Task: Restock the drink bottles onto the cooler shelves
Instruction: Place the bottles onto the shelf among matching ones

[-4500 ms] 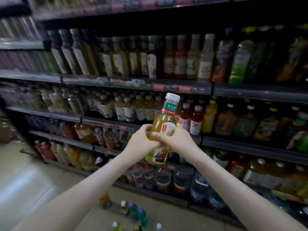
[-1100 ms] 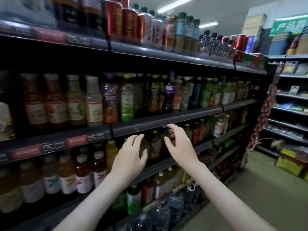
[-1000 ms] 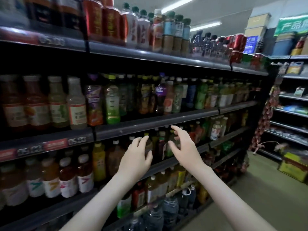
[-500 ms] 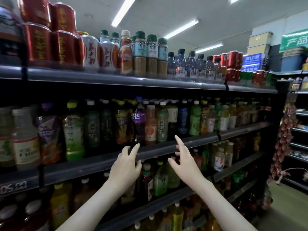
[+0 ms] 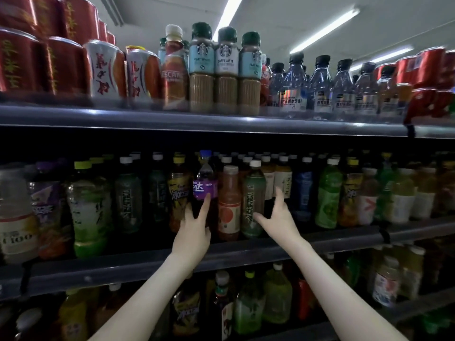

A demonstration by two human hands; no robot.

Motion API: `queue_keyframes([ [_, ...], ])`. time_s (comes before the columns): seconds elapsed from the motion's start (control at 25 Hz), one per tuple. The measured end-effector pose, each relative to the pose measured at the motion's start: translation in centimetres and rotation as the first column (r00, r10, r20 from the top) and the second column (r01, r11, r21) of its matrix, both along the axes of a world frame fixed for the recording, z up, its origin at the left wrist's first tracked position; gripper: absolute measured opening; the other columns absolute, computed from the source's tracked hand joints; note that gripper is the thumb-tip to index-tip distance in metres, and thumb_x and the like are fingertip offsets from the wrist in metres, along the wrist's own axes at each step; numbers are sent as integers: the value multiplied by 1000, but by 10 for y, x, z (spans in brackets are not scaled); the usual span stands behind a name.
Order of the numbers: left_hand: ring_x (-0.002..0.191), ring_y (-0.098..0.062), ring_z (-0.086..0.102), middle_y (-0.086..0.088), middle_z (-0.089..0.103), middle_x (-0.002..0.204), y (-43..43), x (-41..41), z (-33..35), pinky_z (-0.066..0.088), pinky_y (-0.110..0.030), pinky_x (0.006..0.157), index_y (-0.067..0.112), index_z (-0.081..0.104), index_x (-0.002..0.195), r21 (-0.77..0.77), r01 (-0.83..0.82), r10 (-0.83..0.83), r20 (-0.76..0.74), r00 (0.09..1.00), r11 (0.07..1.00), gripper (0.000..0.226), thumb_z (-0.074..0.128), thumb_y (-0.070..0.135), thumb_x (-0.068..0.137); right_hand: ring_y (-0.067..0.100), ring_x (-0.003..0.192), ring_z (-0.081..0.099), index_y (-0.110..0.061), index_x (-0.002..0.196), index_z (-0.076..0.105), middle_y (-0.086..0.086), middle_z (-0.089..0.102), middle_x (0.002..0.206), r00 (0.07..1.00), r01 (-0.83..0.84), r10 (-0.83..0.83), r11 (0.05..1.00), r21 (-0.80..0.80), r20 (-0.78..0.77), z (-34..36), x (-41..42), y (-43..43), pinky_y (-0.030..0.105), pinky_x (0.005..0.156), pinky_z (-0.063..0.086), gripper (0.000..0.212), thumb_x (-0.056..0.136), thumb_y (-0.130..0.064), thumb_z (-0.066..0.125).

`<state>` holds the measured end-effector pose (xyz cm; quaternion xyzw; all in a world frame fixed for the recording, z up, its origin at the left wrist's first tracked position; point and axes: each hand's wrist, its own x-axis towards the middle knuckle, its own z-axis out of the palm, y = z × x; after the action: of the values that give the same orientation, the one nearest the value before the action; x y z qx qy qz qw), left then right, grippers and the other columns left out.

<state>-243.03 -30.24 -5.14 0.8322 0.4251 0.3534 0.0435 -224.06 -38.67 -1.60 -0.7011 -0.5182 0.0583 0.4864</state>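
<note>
- The left hand (image 5: 194, 233) is raised to the middle shelf (image 5: 320, 238), fingers apart and holding nothing, with the forefinger on the purple-label bottle (image 5: 205, 187).
- The right hand (image 5: 279, 221) has its fingers spread, thumb against the green tea bottle (image 5: 253, 193).
- An orange-label bottle (image 5: 229, 207) stands between them at the shelf's front edge.
- The bottles are packed side by side, with a dark gap above their caps under the upper shelf (image 5: 221, 124).
</note>
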Motion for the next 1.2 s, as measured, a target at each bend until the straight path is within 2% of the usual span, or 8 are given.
queue_keyframes([
  [0.12,99,-31,59,-23,9,153,2,19,-8,40,-15,57,55,-24,135,21,-18,18,6,1000,1000,86,45,19,97,22,131,43,-30,151,-6,7,37,148,989,-137,138,990,23,-60,-7,20,31,30,99,40,101,85,-26,71],
  [0.28,112,-32,55,-22,3,155,6,31,-8,50,-22,70,53,-15,139,57,-134,133,11,991,989,74,40,24,100,24,131,45,-44,144,-22,9,35,151,976,-213,215,976,49,-39,-17,35,59,41,104,43,109,87,-26,69],
  [0.4,125,-34,47,-18,6,157,4,27,-12,52,-27,80,50,-8,144,101,-137,136,19,991,985,71,41,26,100,26,123,52,-52,141,-20,9,43,143,977,-208,211,969,134,-15,-23,40,59,40,97,47,106,87,-25,68],
  [0.6,129,-31,43,-13,32,149,-4,-18,-22,55,-33,80,41,4,150,243,-164,164,20,986,956,72,50,28,95,25,129,46,-59,140,-10,4,35,151,990,-112,135,906,409,-28,-35,33,22,37,98,41,100,88,-22,67],
  [0.76,125,-32,47,-13,38,145,5,-59,-17,56,-32,71,31,17,151,295,-171,178,1,984,940,69,55,26,93,23,127,50,-42,146,-6,9,35,149,983,-168,180,776,608,42,-19,1,-2,49,95,51,102,84,-15,71],
  [0.92,126,-37,45,-21,39,143,20,-98,-7,51,-42,87,23,25,150,291,-228,251,-43,967,929,69,60,24,90,10,117,58,-52,142,-4,1,46,140,936,-316,348,771,552,50,-1,-72,1,30,91,54,107,81,-11,74],
  [1.12,135,-38,31,-22,21,151,36,-148,0,46,-37,94,19,18,151,166,-300,312,-46,949,939,68,54,16,93,14,122,54,-56,141,-11,0,47,142,912,-383,410,841,383,14,-13,-164,54,35,102,45,106,85,-17,71],
  [1.2,124,-43,46,-27,36,142,43,-159,0,54,-39,81,11,35,144,269,-255,278,-52,959,929,72,69,6,80,22,119,56,-58,140,-12,3,47,141,920,-360,390,876,321,-35,-20,-188,81,44,100,48,105,87,-17,69],
])
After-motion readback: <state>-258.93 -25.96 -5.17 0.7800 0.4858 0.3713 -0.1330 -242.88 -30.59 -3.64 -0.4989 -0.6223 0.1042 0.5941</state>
